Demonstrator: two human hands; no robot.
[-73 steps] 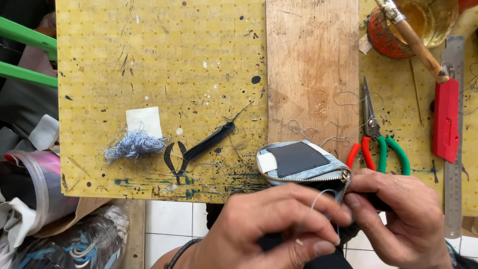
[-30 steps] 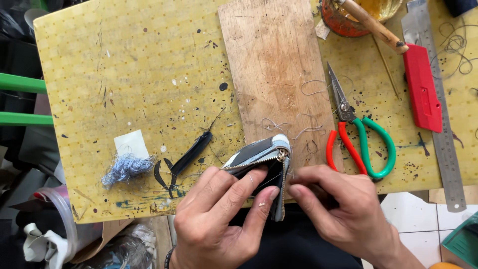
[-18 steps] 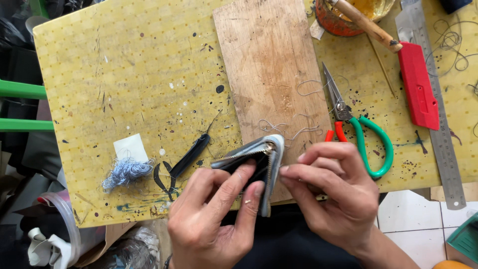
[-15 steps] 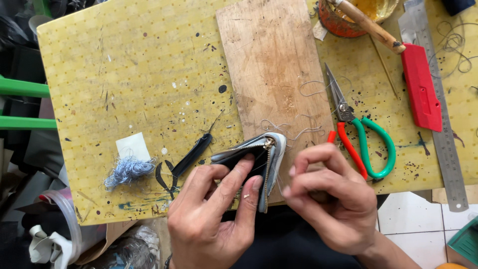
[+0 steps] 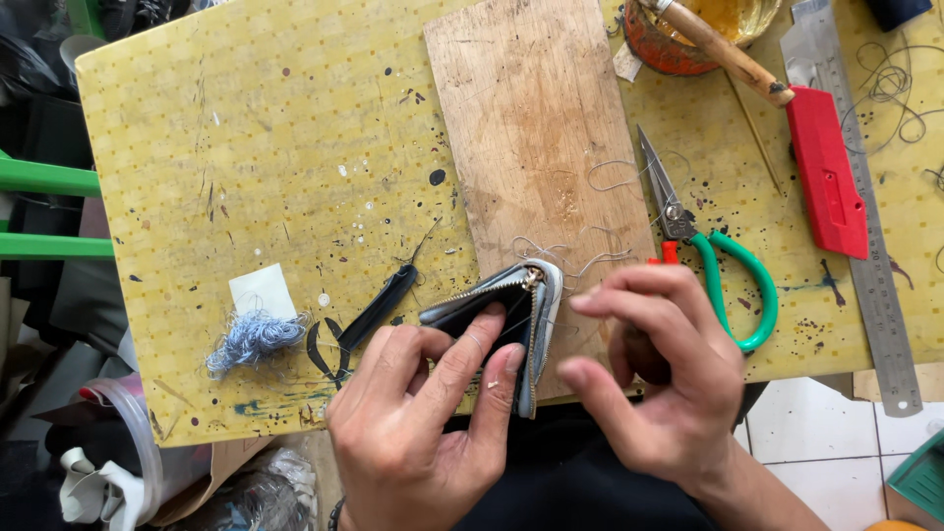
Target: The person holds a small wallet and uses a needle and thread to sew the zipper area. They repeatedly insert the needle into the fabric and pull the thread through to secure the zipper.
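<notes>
My left hand grips a small black zip pouch with a grey edge and a metal zipper, held on edge over the near end of a wooden board. My right hand is just to the pouch's right, fingers curled, with index tip and thumb tip apart and pointing at the zipper edge. Something dark sits in its palm; I cannot tell what it is. Loose thread lies on the board right behind the pouch.
Yellow mat covers the table. Green-handled scissors lie right of the board, then a red utility knife and steel ruler. Black snips, blue thread bundle and white card lie left. A brush rests in a pot.
The pouch has turned from flat to standing on edge in my left hand. My right hand has let go of its edge and drawn slightly right.
</notes>
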